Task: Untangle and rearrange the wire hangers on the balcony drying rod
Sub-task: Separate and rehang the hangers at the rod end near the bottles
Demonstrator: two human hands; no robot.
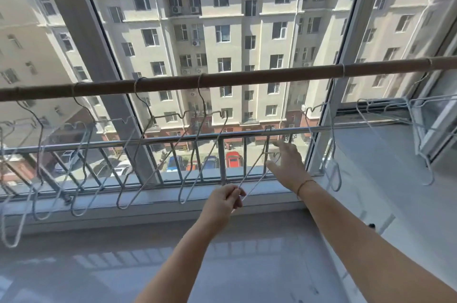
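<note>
Left hand [226, 200] pinches wire hanger [252, 171], right hand [286, 164] spread by its top; steady that end before hooking onto rod [247, 75].

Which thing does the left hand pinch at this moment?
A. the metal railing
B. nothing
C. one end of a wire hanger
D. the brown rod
C: the left hand pinches the end of a hanger well below the rod, while the right hand is open beside it.
</note>
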